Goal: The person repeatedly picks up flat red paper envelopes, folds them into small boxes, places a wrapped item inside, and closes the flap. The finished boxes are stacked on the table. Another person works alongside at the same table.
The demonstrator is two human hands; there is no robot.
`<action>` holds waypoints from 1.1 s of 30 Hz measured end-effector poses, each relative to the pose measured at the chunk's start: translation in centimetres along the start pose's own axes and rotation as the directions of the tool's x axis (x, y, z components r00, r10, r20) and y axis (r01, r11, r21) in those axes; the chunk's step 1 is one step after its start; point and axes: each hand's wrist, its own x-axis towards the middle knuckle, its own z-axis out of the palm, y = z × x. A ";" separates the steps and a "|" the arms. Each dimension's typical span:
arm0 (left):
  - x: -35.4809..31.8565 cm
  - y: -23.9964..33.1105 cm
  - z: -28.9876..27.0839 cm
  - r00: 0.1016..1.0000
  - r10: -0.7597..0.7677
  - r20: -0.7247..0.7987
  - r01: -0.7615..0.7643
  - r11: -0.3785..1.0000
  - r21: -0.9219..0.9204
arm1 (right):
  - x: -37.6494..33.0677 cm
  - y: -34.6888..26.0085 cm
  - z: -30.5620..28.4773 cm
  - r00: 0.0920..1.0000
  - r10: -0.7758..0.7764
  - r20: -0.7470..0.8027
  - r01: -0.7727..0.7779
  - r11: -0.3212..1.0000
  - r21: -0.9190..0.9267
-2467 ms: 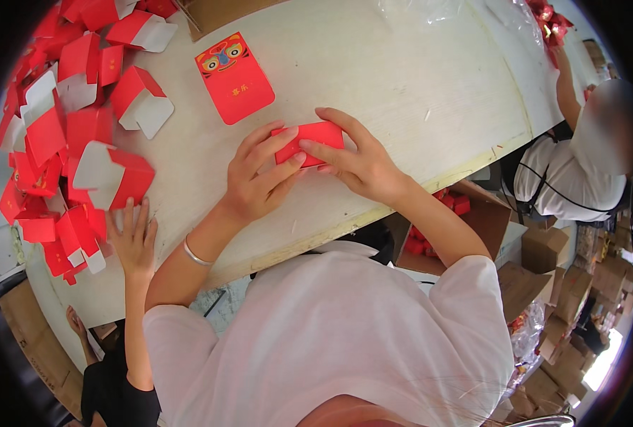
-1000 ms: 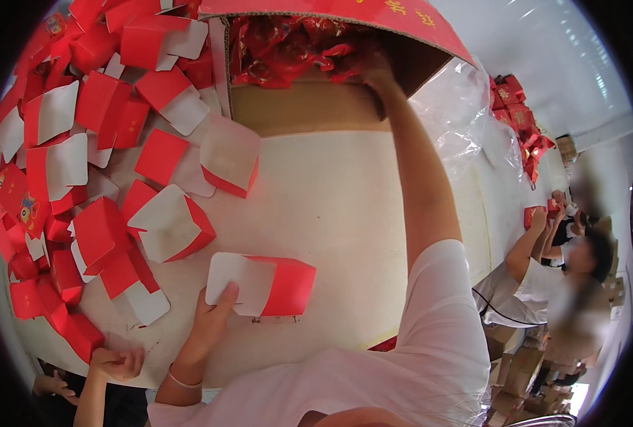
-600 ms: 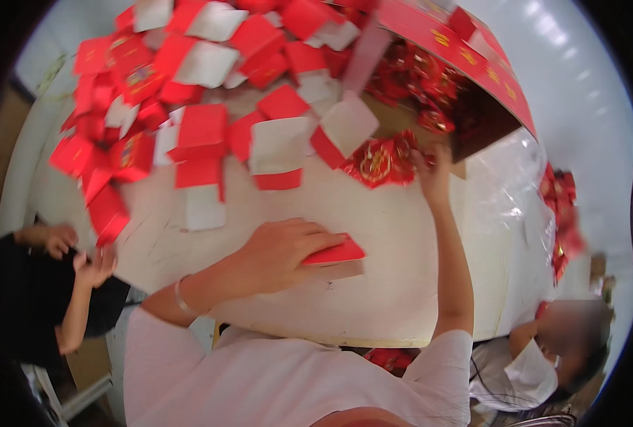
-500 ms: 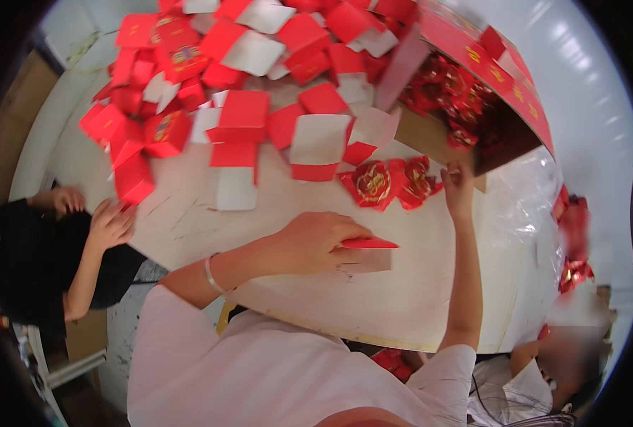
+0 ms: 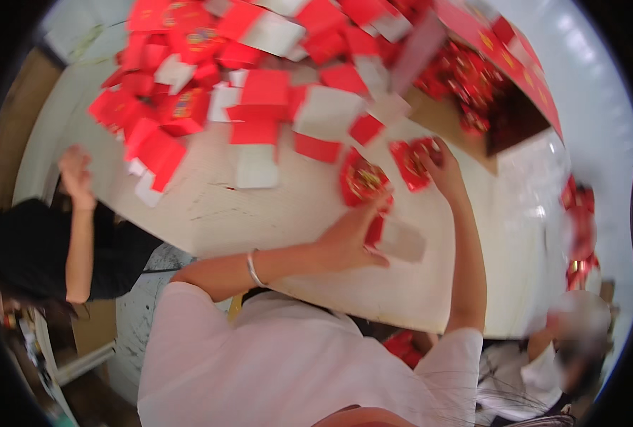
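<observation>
My left hand [image 5: 348, 238], with a bangle at its wrist, grips a small red and white paper box [image 5: 404, 242] low over the table. The box's pale flap points right, and motion blurs it. Just beyond that hand lies a shiny red wrapped packet [image 5: 361, 179] with gold print. My right hand [image 5: 442, 169] has its fingers closed on a second red wrapped packet [image 5: 406, 162], right of the first. Whether this packet is lifted off the table I cannot tell.
Many red boxes [image 5: 259, 96] with white flaps are heaped at the back. A large red carton [image 5: 491, 149] on its side holds more packets [image 5: 466, 78] at the right. Clear plastic [image 5: 530, 188] lies beside it. A co-worker's hand [image 5: 78, 174] is raised at the left.
My right hand has moved left from the carton's edge onto a packet, and the two packets have parted. My left hand has shifted right, turning the box. The co-worker's hand has left a box.
</observation>
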 end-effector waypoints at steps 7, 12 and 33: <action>1.7 -1.6 0.8 1.000 0.003 0.021 -0.003 1.000 0.004 | -5.8 -3.2 -4.7 0.976 0.162 -0.146 -0.065 0.857 0.511; 3.5 -1.7 2.2 0.998 0.054 0.029 -0.057 0.993 0.101 | -12.7 -8.7 -4.9 0.908 -0.098 -0.407 0.323 0.783 0.531; 4.3 0.5 3.1 0.990 -0.006 0.138 -0.013 0.991 0.133 | -13.8 -12.6 -2.5 0.822 -0.492 0.286 0.523 0.453 -0.722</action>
